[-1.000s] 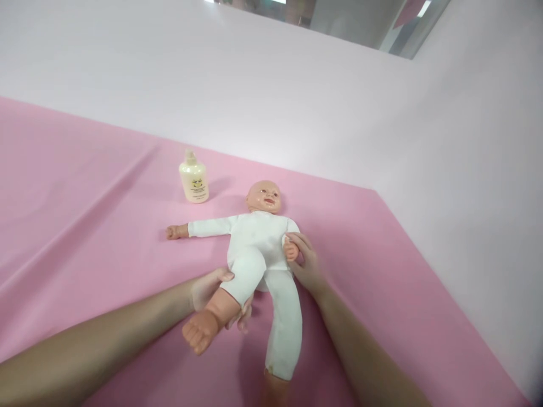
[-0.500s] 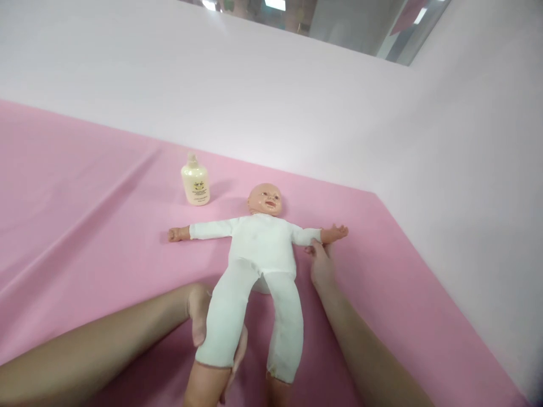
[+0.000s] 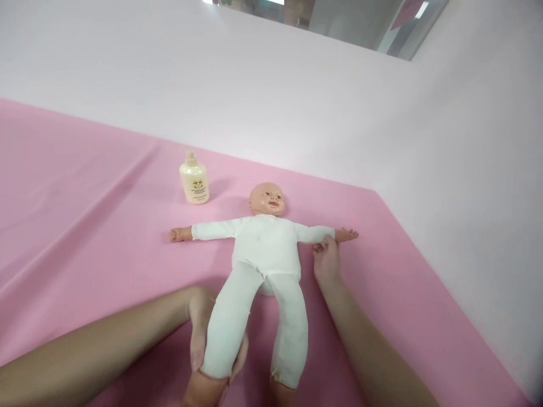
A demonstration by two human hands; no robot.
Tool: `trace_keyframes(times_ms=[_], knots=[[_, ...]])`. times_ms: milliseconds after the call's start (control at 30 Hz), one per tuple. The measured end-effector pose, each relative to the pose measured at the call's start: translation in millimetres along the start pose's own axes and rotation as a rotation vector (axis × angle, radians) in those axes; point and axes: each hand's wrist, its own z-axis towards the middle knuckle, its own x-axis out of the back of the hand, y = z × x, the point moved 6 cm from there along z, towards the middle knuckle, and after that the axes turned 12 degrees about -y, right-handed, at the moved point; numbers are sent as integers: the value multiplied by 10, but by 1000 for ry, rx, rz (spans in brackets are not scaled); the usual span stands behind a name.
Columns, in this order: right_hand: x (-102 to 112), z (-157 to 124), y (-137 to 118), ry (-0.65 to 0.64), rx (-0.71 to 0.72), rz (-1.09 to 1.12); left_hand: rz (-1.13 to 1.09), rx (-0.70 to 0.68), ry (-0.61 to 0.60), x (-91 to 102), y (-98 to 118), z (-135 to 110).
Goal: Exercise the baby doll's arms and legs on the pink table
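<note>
On its back, arms spread wide, lies a baby doll (image 3: pixel 266 246) with a white cloth body and hard plastic head, hands and lower legs. My left hand (image 3: pixel 200 323) is wrapped round the doll's leg on the left, near where the cloth meets the plastic; the doll's leg hides part of the fingers. My right hand (image 3: pixel 327 261) grips the doll's arm on the right close to its wrist, with the thumb on top. The doll's other arm and other leg rest untouched.
A pale yellow bottle (image 3: pixel 194 182) with a printed label stands left of the doll's head. Pink cloth (image 3: pixel 106 226) with a long crease covers the surface. White walls (image 3: pixel 263 90) rise behind and to the right, with a window (image 3: pixel 348 25) at the top.
The doll's arm in my right hand has straightened outward to the right, and my right hand has moved with it. My left hand has slid slightly lower on the leg.
</note>
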Motion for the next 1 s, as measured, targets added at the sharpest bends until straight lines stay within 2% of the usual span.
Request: trace_keyframes(times_ms=[67,200,300,400,500,600,733,900,1000], knots=[[-58,-96,-64,-8,16,-72,-99,-57,75,-25,68,-39],[-229,-266,-136,-145,57,-245,-126,-218,472,79,135,-222],[-373,-345,-161,-317,77,-307,-101,-360,681,179,142,-360],[-533,-408,-197,-545,103,-413,-108,-416,762,268,89,-435],[-586,-440,-238,-622,124,-451,-105,-386,795,300,27,-468],[-573,-449,-241,-614,111,-443,-81,-285,762,245,4,-428],[-513,-433,-184,-542,65,-390,-18,-48,522,105,23,-251],[-361,-329,-35,-321,-22,-221,-30,68,241,18,78,-114],[-217,-224,51,-163,-55,-123,-1,88,213,18,97,-108]])
